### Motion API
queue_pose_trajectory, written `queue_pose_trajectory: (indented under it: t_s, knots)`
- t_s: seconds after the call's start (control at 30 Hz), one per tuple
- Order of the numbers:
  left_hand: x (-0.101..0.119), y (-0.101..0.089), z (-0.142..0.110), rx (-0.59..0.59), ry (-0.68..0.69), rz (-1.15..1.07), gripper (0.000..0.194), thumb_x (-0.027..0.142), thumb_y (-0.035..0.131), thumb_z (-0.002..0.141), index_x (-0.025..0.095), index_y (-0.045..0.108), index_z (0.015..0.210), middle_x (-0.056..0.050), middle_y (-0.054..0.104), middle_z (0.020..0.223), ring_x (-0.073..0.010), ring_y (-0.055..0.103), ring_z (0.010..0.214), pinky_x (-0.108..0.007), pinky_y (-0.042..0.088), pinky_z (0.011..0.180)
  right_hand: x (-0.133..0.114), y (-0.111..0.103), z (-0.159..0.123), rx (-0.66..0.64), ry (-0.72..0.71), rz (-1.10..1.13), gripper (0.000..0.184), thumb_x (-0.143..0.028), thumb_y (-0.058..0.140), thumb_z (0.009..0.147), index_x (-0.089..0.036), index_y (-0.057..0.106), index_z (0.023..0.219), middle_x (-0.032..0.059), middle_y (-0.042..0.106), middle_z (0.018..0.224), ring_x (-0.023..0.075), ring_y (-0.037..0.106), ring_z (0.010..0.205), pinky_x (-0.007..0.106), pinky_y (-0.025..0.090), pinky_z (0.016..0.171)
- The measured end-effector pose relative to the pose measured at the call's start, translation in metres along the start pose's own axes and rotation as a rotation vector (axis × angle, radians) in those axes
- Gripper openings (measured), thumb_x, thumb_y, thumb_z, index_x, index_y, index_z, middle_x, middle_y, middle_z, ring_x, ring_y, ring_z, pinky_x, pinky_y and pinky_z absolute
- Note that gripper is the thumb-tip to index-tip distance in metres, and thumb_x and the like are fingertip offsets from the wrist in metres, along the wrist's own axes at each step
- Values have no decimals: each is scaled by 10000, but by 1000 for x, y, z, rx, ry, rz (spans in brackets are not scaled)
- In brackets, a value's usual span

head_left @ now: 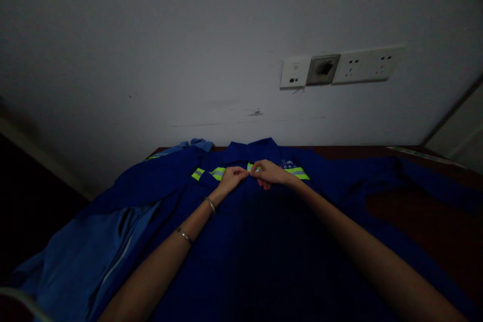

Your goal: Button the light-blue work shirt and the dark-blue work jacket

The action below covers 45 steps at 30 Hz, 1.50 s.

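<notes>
Bare forearms come closest to my view, two bracelets on the left one. Blue jacket lies spread front-up on the bench, collar by the far edge, one sleeve stretched toward the right edge. I have left hand and right hand nearly meeting at its chest stripe. Grip narrow on both, fingertips pinching the jacket's front; finer detail too small to tell. Light-blue garment lies partly under it, along the left edge.
</notes>
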State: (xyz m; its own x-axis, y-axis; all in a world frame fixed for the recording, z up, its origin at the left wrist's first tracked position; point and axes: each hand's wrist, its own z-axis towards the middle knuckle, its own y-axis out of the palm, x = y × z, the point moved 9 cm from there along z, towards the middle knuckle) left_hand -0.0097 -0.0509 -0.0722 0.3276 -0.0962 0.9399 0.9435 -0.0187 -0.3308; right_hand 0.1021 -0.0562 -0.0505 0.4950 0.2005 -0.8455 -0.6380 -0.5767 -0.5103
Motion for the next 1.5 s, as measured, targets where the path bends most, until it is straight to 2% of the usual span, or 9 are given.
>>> queue_pose_trajectory:
  t_s: [0.07, 0.27, 0.37, 0.6, 0.83, 1.0, 1.17, 1.3, 1.5]
  knots:
    - [0, 0, -1, 14, -17, -27, 209, 307, 611, 639, 108, 652, 687, 25, 538, 531, -62, 395, 475, -187, 271, 466, -3, -5, -2, 45, -3, -44, 141, -243, 493, 815, -144, 488, 916, -36, 543, 457, 91, 516, 339, 159, 391, 326]
    - [2, 1, -4, 35, -7, -73, 215, 315, 617, 631, 105, 643, 666, 19, 539, 532, -64, 400, 479, -187, 277, 470, 0, -8, -3, 60, 39, -59, 104, -199, 511, 795, -125, 531, 865, -7, 566, 512, 80, 527, 374, 147, 402, 333]
    - [3, 0, -4, 43, 14, -85, 229, 325, 624, 617, 101, 640, 663, 17, 537, 533, -63, 396, 484, -184, 272, 470, -4, -8, -2, 83, 10, -55, 104, -190, 536, 773, -106, 575, 820, 17, 588, 587, 68, 542, 442, 130, 413, 356]
    - [4, 0, -5, 60, 20, -145, 241, 334, 629, 611, 100, 640, 670, 37, 487, 482, -52, 344, 453, -183, 234, 456, -9, -9, 1, 118, -54, -70, 146, -180, 548, 748, -94, 622, 840, 25, 590, 630, 56, 510, 456, 136, 414, 369]
    - [-5, -2, -5, 71, -58, -178, 179, 273, 619, 601, 107, 641, 663, 47, 462, 449, -46, 323, 421, -187, 211, 442, -9, -12, -1, 125, -28, -174, 139, -168, 544, 733, -83, 637, 792, 14, 549, 567, 59, 477, 424, 146, 396, 361]
    - [-7, -2, -3, 65, -73, -195, 167, 270, 619, 589, 109, 637, 635, 50, 454, 435, -43, 315, 408, -189, 202, 437, -3, -11, 2, 117, -13, -150, 153, -213, 545, 736, -95, 632, 778, 4, 534, 561, 64, 467, 441, 155, 396, 377]
    - [-5, -2, -4, 73, -71, -187, 140, 241, 609, 587, 112, 640, 632, 45, 471, 450, -45, 324, 416, -188, 214, 442, -4, -5, 5, 94, -98, -159, 200, -291, 538, 749, -110, 608, 799, -10, 528, 592, 57, 437, 445, 154, 364, 379]
    - [-2, 0, -6, 70, -75, -161, 114, 221, 598, 596, 114, 630, 613, 42, 474, 445, -50, 338, 425, -185, 224, 441, -5, -1, 5, 68, -110, -234, 216, -296, 552, 739, -103, 607, 817, -1, 553, 621, 62, 436, 451, 176, 346, 421]
    - [4, -3, -11, 84, -78, -143, 131, 231, 537, 642, 120, 582, 587, 48, 443, 434, -42, 316, 382, -179, 201, 392, -12, -4, 5, 108, -215, -343, 186, -257, 552, 732, -96, 630, 782, 35, 596, 673, 110, 507, 593, 204, 356, 545]
